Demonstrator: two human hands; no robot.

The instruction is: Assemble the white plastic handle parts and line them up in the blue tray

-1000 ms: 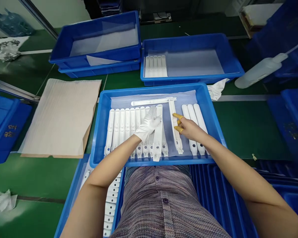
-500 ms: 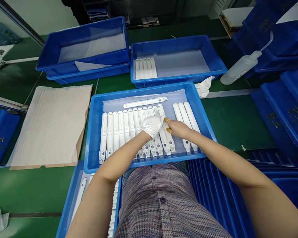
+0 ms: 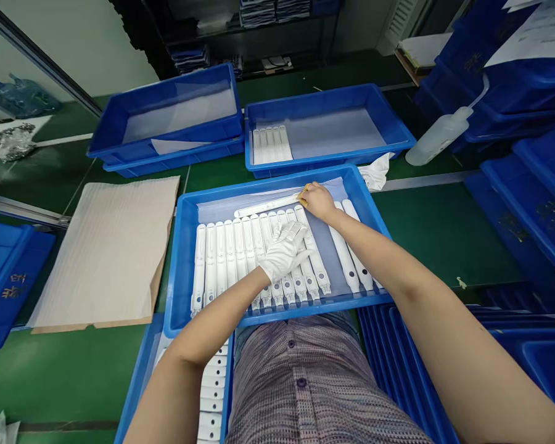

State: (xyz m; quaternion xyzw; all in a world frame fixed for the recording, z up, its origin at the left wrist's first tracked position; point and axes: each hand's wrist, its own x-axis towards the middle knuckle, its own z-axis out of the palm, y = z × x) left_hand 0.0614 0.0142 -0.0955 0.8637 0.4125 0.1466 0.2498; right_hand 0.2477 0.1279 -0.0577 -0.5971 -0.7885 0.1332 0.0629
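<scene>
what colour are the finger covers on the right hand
The finger covers on the right hand are yellow, best seen in the head view.

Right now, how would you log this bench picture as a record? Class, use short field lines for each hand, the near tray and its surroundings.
Left hand: hand in a white glove, fingers extended over the row of white strips
Right hand: hand with yellow finger covers, at the crosswise strip's right end; grip unclear
Near tray: blue tray holding these, plus separate strips at right
Beyond: blue bin with grouped strips
Left side: pale sheet
Far right: squeeze bottle
</scene>
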